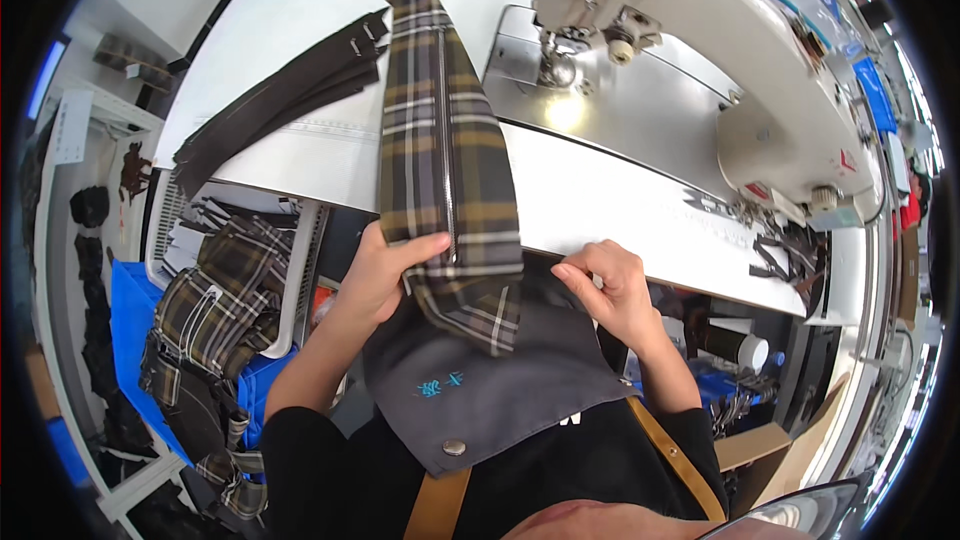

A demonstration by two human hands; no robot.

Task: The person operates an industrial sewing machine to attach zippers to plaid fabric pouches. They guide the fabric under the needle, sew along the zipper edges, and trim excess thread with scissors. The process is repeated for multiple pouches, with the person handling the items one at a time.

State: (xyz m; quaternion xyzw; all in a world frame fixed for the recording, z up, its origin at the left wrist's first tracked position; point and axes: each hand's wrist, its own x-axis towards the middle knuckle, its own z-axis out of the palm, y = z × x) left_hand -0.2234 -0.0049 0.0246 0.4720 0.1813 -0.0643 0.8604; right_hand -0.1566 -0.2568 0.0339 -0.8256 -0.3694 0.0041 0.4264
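Note:
My left hand [375,280] grips a long plaid fabric piece [482,180] in brown, grey and white near its lower end, the thumb lying on top and the other fingers hidden beneath. A metal zipper [446,140] runs lengthwise down the piece, its lower end close to my thumb. The narrow far end reaches over the white table [600,195], while the near end hangs above my dark grey apron [500,415]. To the right of the fabric, my right hand [615,290] is curled closed by the table edge, apart from the piece. Nothing shows in it.
A white sewing machine [750,60] stands at the right, its lamp lit over the metal plate. Dark fabric strips [285,95] lie at the left. Below them, a white basket [297,290] holds more plaid pieces [215,315]. Small snips [712,204] rest near the right table edge.

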